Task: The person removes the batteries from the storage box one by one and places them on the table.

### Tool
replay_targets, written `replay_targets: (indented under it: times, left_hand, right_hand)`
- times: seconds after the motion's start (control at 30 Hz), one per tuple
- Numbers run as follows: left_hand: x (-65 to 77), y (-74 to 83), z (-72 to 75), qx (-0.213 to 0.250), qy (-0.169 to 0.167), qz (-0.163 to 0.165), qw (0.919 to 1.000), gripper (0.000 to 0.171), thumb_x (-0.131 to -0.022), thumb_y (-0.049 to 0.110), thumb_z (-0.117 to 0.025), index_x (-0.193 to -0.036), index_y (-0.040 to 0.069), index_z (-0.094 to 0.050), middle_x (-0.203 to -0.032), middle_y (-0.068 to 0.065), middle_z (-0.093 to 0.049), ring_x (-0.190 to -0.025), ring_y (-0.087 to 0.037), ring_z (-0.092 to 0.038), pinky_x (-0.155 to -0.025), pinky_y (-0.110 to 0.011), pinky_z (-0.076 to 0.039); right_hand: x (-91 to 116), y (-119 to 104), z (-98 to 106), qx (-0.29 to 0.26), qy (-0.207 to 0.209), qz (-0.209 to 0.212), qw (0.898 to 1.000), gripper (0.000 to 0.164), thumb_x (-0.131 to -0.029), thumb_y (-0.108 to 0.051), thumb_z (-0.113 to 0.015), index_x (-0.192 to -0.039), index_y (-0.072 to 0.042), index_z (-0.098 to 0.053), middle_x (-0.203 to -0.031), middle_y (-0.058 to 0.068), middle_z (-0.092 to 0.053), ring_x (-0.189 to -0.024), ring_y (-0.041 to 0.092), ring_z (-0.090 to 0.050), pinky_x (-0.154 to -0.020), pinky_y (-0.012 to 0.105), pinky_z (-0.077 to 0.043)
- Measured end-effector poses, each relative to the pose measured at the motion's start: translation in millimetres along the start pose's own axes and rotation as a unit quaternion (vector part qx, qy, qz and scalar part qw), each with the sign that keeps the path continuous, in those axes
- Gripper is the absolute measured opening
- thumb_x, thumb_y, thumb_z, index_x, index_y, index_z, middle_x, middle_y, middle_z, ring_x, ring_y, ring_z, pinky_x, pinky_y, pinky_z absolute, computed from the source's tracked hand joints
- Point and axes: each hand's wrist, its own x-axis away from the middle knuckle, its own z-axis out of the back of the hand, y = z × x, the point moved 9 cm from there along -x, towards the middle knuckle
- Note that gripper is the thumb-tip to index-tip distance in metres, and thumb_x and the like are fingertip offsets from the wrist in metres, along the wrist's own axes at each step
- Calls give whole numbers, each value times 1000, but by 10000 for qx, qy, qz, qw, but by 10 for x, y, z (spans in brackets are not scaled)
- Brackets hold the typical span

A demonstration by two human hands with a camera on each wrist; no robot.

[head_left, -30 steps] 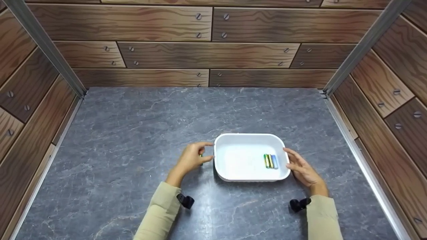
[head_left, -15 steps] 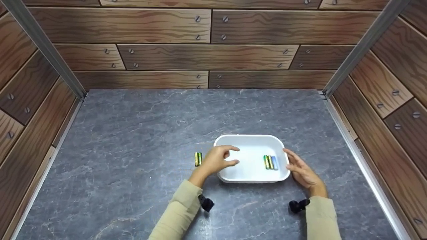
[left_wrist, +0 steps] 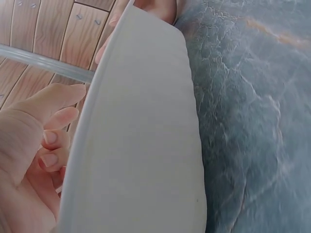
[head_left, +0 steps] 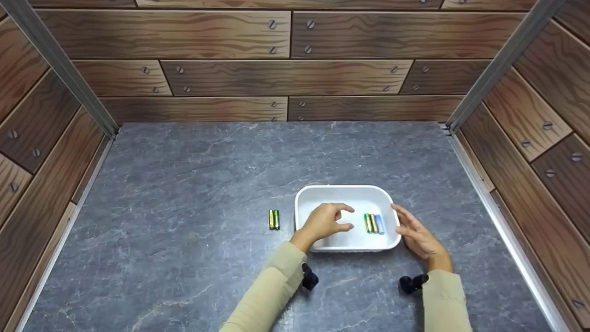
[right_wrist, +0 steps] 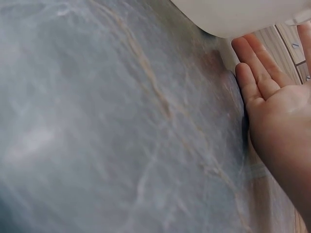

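My left hand [head_left: 324, 221] hovers over the inside of a white plastic tub [head_left: 348, 246], thumb and index finger spread apart with nothing between them. In the left wrist view the tub's side wall [left_wrist: 141, 121] stands in front of part of that hand [left_wrist: 34, 136]. At the tub's right end, my right hand [head_left: 418, 237] touches the outer wall with extended fingers. Inside the tub, near its right end, two green-and-gold batteries [head_left: 370, 223] lie side by side, a pale blue cylinder [head_left: 379, 224] against them. Two more green-and-gold batteries [head_left: 274, 220] lie together on the table left of the tub.
The grey marble-patterned tabletop [head_left: 184, 184] carries the tub. Wood-patterned panels [head_left: 230, 76] enclose it at the back and both sides, with metal rails [head_left: 502, 235] along the side edges.
My left hand has moved right, from beside the pair of batteries left of the tub to over its inside, leaving that pair uncovered. The right hand stays at the tub's right end.
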Motion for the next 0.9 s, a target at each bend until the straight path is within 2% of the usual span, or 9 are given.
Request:
replay_targets:
  times: [0.2,0.53,0.67,0.9]
  left_hand:
    - [-68,-8,-101,-72,-56,171,9998,38,-83,28,-75,-118,17,-69,-65,9,-42,-58,-3,-34,-55,-15,-27]
    - [-128,-36,-245,-54,-158,419,9990,39,-81,29,-77,-118,18,-68,-66,10,-41,-59,-4,-34,-55,-16,-27]
    - [-145,-40,-307,-183,-270,505,9982,40,-82,31,-75,-120,19,-67,-64,10,-39,-57,-4,-33,-54,-16,-26]
    - [-201,-33,-382,-252,-302,711,9967,42,-81,32,-76,-121,21,-67,-65,9,-41,-60,-4,-35,-56,-17,-28]
  right_hand:
    - [7,-6,-23,-29,-158,59,9999,58,-93,5,-47,-146,-16,-34,-136,-18,-51,-124,-5,-49,-101,12,-37]
    - [1,-11,-23,81,-115,10,9999,60,-94,5,-47,-148,-13,-30,-136,-18,-50,-125,-6,-48,-101,11,-37]
    - [4,-16,-30,121,-158,13,9998,60,-94,5,-46,-149,-11,-29,-136,-18,-50,-125,-7,-47,-101,11,-37]
    - [2,-21,-34,55,-107,-20,9999,59,-93,5,-48,-147,-12,-32,-135,-18,-51,-124,-7,-48,-101,11,-36]
